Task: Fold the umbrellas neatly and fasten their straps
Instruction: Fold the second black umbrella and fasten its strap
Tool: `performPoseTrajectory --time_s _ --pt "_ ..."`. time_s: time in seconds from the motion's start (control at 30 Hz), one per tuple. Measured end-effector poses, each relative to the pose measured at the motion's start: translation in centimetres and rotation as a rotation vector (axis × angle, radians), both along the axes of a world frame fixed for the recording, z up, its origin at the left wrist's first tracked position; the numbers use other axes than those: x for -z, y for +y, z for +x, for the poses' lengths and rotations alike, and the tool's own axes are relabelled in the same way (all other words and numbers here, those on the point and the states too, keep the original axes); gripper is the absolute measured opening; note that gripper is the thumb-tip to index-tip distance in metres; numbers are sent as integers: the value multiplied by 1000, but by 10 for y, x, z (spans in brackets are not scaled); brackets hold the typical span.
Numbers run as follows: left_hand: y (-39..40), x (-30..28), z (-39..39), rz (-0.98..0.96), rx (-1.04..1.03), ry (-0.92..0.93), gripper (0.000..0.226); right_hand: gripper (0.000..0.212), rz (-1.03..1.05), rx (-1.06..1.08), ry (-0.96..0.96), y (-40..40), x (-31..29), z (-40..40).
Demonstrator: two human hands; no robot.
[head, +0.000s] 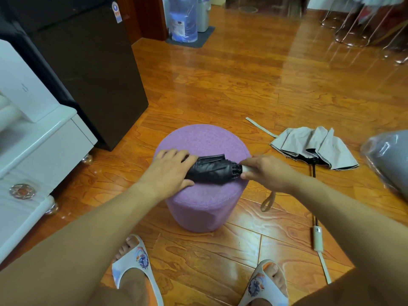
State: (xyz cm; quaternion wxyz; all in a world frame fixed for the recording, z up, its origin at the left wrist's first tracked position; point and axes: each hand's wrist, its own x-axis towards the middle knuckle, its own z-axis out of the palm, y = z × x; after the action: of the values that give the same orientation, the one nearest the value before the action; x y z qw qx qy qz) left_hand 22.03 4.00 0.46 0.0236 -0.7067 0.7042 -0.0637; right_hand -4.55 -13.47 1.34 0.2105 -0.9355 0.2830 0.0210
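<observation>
A folded black umbrella [210, 170] lies across the top of a round purple stool [203, 208]. My left hand [171, 170] wraps around the left end of its canopy. My right hand [268, 171] grips its pale handle [246, 169] at the right end, and a loop strap [268, 202] hangs below that hand. A second umbrella with a grey canopy [314, 147] lies half collapsed on the floor to the right, its shaft leading to a pale handle [318, 239] near my right foot. Its long strap [260, 127] trails on the floor.
A dark cabinet [88, 74] and white furniture [39, 140] stand at the left. A grey bundle in clear plastic [390, 160] sits at the right edge. Water bottles [183, 18] are at the back. My feet in white slippers [134, 261] are on the wooden floor below the stool.
</observation>
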Motion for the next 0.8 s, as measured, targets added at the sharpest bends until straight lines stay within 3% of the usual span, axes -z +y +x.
performPoseTrajectory --time_s 0.2,0.4,0.63,0.8 --pt "-1 0 11 -106 -21 -68 79 30 57 181 -24 4 -13 4" --pt "3 -8 -7 -284 -65 -129 63 27 272 147 15 17 -10 -1" --pt "-2 -18 -26 -357 -264 199 58 20 432 277 -183 28 -16 7" --pt "-6 -53 -30 -612 -406 746 38 19 410 259 -260 33 -55 12"
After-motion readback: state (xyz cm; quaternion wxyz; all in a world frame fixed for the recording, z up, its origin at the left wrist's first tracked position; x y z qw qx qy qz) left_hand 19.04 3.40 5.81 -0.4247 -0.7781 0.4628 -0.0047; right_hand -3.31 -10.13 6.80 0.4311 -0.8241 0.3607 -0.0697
